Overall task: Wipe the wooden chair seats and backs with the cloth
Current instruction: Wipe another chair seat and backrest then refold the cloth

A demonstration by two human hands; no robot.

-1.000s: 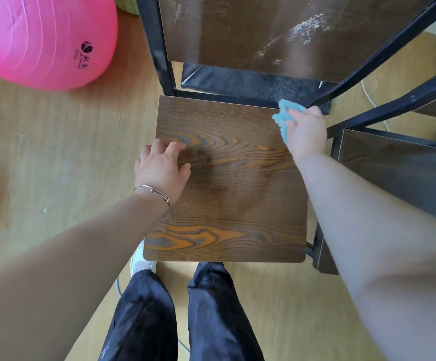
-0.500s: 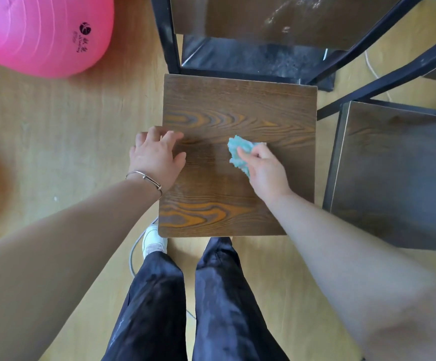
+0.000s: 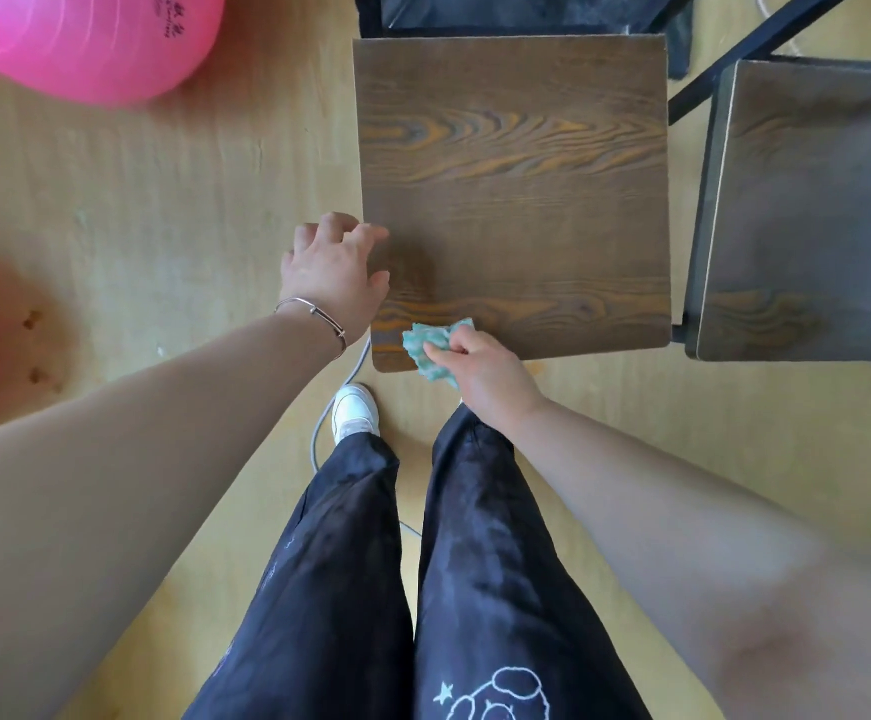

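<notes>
Now right hand (image 3: 485,371) pinches cloth (image 3: 430,348) at seat (image 3: 516,200) front edge; relaxed left hand (image 3: 337,272) touches left edge.

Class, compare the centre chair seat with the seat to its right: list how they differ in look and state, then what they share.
The centre seat shows warm brown with bright orange grain; the right seat looks greyer, duller. The centre seat is wholly in view; the right seat is cut off by the frame. The right hand holds the cloth at the centre seat's front edge; nothing touches the right seat. Both are squarish wooden panels.
</notes>
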